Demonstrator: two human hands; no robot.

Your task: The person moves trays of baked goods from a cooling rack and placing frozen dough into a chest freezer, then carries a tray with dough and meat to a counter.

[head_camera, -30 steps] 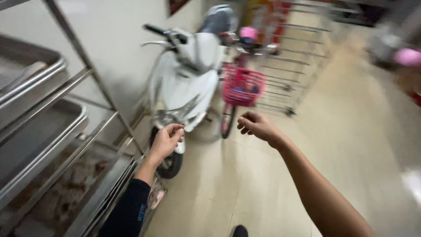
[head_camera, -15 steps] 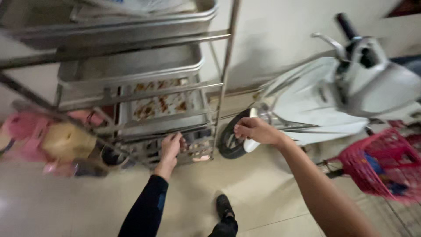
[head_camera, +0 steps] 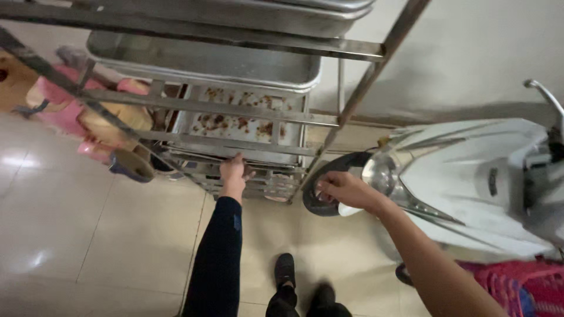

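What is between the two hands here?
In the head view, the rack's slanted metal corner post comes down between the left hand, on the low trays, and the right hand by the scooter's front wheel.

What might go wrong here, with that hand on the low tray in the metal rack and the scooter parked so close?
1. The left hand grips a low tray that has more trays stacked close above it; fingers might get pinched between them.
2. The soiled tray holds brown residue, which might spill onto the tiled floor if tipped.
3. The right hand hovers by the scooter's front wheel, right beside the rack; a tray pulled out might knock it.
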